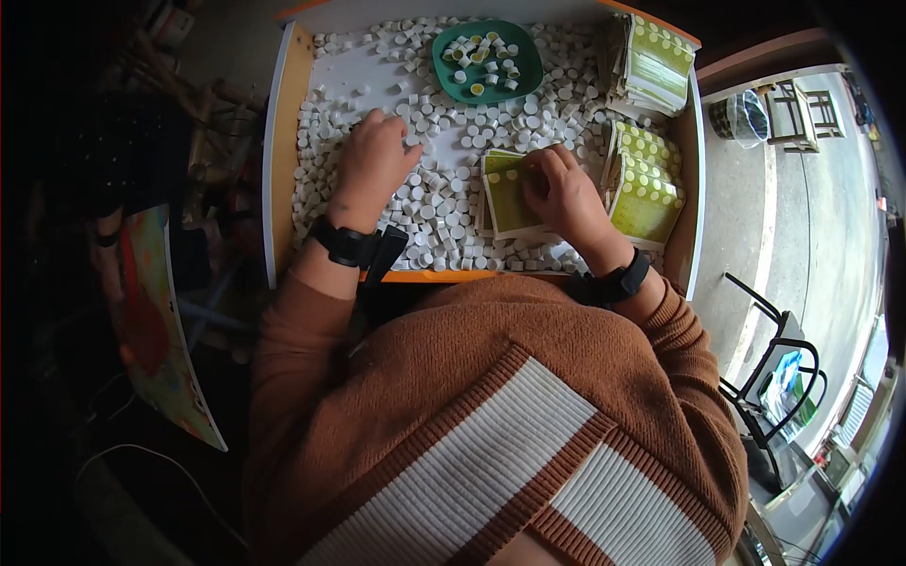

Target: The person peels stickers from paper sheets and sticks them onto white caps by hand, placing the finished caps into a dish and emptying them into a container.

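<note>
My left hand (pixel 373 160) hangs over the loose white caps (pixel 436 193) on the left side of the tray, its thumb apart from the fingers; I see nothing held in it. My right hand (pixel 569 196) rests on the right part of a small stack of green sticker sheets (pixel 508 200). Its fingers are curled in a pinch against the top sheet, and what lies between the fingertips is hidden. Pale round spots show along the upper part of that sheet.
A green dish (pixel 441 78) at the back holds several caps with yellow-green tops. More sticker sheets lie in a back-right stack (pixel 656 66) and a right-hand stack (pixel 646 184). The wooden tray wall (pixel 280 160) encloses everything. A chair (pixel 779 377) stands to the right.
</note>
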A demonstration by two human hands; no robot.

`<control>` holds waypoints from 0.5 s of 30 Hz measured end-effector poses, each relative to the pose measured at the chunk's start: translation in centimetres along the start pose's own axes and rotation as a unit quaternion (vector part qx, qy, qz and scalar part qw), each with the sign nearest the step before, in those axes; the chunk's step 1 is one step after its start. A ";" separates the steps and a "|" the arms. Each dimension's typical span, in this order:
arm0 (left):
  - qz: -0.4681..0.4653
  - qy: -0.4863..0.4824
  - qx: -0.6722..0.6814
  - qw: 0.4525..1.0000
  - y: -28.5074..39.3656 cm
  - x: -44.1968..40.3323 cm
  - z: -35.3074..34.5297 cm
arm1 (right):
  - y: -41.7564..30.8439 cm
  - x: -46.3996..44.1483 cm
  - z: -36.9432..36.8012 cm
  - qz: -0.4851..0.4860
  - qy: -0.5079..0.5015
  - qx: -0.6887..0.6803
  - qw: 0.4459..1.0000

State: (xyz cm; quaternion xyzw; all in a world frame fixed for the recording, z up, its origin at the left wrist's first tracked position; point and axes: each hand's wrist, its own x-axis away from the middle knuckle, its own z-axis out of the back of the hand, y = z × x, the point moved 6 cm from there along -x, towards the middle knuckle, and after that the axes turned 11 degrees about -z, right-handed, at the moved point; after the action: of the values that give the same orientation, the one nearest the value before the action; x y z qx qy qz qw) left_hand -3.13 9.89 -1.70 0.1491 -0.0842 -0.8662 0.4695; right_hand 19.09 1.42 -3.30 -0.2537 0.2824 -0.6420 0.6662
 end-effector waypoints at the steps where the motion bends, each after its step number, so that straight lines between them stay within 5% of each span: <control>1: -0.003 0.001 0.001 1.000 0.0 -0.1 -0.2 | -0.1 0.1 0.1 -0.002 0.003 0.002 1.000; 5: -0.017 0.001 -0.002 1.000 0.3 -0.5 -0.8 | -0.4 0.3 0.9 0.001 0.023 0.039 0.999; 9: 0.063 0.004 0.270 0.961 2.8 0.0 -1.1 | 0.6 0.1 0.7 -0.017 0.017 0.038 0.999; 12: 0.046 -0.026 0.568 0.821 6.0 0.7 -3.3 | 0.5 -0.2 0.6 -0.024 -0.018 0.035 0.999; 15: 0.041 -0.037 0.554 0.831 7.3 1.0 -5.4 | 0.6 -0.2 0.5 -0.014 -0.014 0.043 0.999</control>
State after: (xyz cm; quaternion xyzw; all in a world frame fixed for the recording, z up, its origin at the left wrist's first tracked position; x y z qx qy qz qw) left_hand 3.93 5.03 -4.85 0.3483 -0.5734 -0.6590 0.3401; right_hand 19.85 1.67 -3.36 -0.2382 0.2417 -0.6588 0.6714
